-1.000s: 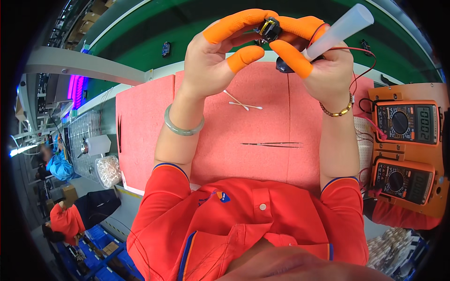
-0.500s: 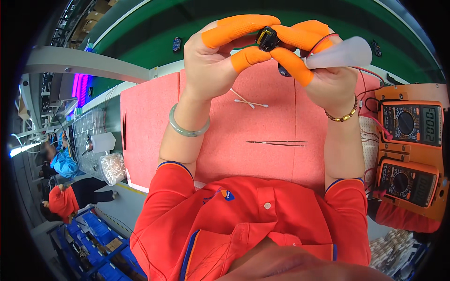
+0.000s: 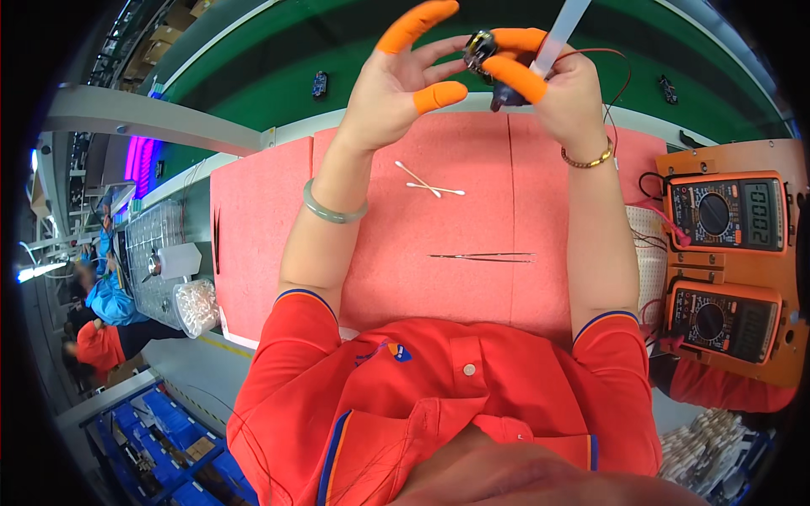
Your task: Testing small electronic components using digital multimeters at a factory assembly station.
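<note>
Orange finger cots cover the thumb and forefinger of both hands. My left hand [image 3: 392,97] is open, with its fingers spread just left of a small black electronic module [image 3: 480,52]. My right hand [image 3: 553,88] pinches that module between thumb and forefinger above the far edge of the mat. A translucent whitish plastic piece [image 3: 560,35] sticks up out of the same hand, and a thin red wire [image 3: 626,72] loops from it. Below those fingers hangs a dark part [image 3: 509,96] whose kind I cannot make out. Two crossed cotton swabs [image 3: 432,187] and dark tweezers [image 3: 481,256] lie on the pink foam mat [image 3: 405,295].
Two orange multimeters [image 3: 714,212] stand at the right beside a white breadboard [image 3: 645,266]. At left are a tub of cotton swabs [image 3: 196,305], a white bottle [image 3: 179,260] and more tweezers [image 3: 217,240]. Small modules [image 3: 320,84] rest on the green belt [image 3: 278,80] beyond.
My left hand has let go of the black module and opened, moving away to the left. My right hand keeps the module and has turned, bringing the translucent piece upright.
</note>
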`<action>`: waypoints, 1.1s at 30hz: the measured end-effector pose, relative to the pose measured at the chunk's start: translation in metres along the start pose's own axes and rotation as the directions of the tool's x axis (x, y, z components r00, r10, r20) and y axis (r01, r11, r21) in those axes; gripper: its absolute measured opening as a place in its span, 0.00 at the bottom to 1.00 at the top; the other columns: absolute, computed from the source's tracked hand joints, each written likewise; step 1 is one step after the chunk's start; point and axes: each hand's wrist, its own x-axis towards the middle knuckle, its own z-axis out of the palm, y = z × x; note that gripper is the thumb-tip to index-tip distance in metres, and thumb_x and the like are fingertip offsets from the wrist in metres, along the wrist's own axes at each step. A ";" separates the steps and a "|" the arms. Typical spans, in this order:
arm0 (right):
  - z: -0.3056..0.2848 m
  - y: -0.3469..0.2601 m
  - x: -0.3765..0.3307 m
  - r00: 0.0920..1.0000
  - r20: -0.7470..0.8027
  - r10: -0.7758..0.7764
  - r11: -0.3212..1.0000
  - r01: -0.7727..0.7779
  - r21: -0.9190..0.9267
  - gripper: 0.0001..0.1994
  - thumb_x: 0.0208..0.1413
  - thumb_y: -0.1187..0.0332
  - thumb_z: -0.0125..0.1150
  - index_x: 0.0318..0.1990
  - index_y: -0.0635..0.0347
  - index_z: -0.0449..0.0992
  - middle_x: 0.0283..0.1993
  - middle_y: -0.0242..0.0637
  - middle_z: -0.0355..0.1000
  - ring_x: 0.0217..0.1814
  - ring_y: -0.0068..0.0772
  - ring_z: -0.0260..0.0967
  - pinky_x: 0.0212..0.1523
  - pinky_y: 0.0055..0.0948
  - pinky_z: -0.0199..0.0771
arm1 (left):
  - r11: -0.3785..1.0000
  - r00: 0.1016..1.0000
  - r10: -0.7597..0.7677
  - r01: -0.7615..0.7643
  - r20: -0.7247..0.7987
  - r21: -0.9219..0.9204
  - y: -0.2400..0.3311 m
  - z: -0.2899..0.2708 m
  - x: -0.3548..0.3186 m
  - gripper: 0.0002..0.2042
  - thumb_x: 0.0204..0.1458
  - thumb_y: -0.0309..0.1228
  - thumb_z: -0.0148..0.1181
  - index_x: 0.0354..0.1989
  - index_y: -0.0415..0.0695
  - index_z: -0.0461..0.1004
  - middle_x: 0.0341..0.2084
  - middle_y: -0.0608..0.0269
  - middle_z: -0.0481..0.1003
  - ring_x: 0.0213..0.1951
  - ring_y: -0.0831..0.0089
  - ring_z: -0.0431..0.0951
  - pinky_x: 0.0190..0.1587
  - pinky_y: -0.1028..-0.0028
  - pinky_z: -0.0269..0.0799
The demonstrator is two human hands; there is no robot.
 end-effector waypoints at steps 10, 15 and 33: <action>-0.063 0.048 0.017 0.869 -0.479 0.124 0.992 -0.094 0.087 0.11 0.49 0.69 0.55 0.39 0.63 0.72 0.31 0.31 0.70 0.27 0.17 0.63 0.27 0.17 0.65 | 0.190 0.969 -0.146 -0.168 0.197 0.967 -0.056 -0.044 0.045 0.19 0.41 0.16 0.53 0.44 0.40 0.65 0.38 0.59 0.68 0.40 0.67 0.70 0.42 0.74 0.68; -0.076 0.059 0.017 0.738 -0.578 0.347 0.862 -0.008 0.506 0.11 0.53 0.68 0.49 0.41 0.65 0.70 0.33 0.33 0.68 0.30 0.20 0.62 0.31 0.20 0.63 | -0.174 0.880 -0.277 -0.440 0.385 0.881 -0.093 -0.076 0.065 0.19 0.37 0.15 0.51 0.41 0.45 0.68 0.39 0.60 0.67 0.42 0.61 0.67 0.45 0.73 0.65; -0.078 0.063 0.018 0.798 -0.561 0.220 0.857 0.117 0.501 0.14 0.53 0.74 0.46 0.47 0.69 0.63 0.41 0.40 0.63 0.40 0.30 0.63 0.45 0.31 0.67 | 0.072 0.877 -0.347 -0.327 0.331 0.942 -0.095 -0.029 0.037 0.14 0.45 0.20 0.48 0.42 0.42 0.67 0.34 0.60 0.70 0.41 0.68 0.69 0.47 0.69 0.65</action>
